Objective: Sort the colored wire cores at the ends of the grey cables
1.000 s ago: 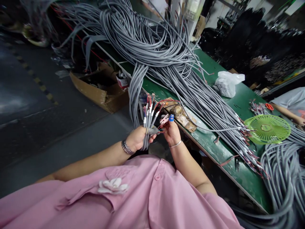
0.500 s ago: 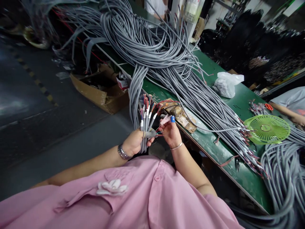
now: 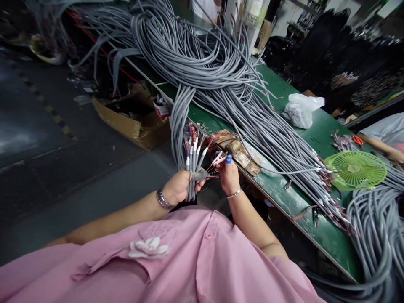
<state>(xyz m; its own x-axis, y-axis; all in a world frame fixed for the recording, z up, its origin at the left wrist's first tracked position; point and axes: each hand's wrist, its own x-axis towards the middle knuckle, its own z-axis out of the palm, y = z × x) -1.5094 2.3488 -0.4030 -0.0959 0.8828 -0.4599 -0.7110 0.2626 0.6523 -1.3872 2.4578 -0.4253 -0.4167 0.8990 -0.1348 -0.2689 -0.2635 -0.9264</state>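
My left hand (image 3: 180, 185) is wrapped round a bundle of grey cables (image 3: 192, 159), their ends fanned upward with white bands and bare coloured wires. A grey covering sits on its thumb (image 3: 197, 175). From beside that thumb, a few thin red and green wires (image 3: 212, 172) stick out to the right. My right hand (image 3: 229, 176) is closed near those wires, with a blue wrap (image 3: 228, 159) on its thumb. It pinches a small pale pink clip-like piece (image 3: 218, 159), whose exact kind I cannot make out. Its other fingers are partly hidden.
A big coil of grey cables (image 3: 186, 54) lies along the green table (image 3: 293, 191). A cardboard piece with a brownish lump (image 3: 235, 147) rests at the table edge. Further right are a plastic bag (image 3: 301, 110), a green fan (image 3: 355, 168) and a co-worker's arm (image 3: 380, 147). A cardboard box (image 3: 126, 126) stands on the floor.
My right hand has turned slightly and shifted a little, so the pink clip-like piece shows more clearly. My left hand keeps its hold on the cables, nearly unmoved.
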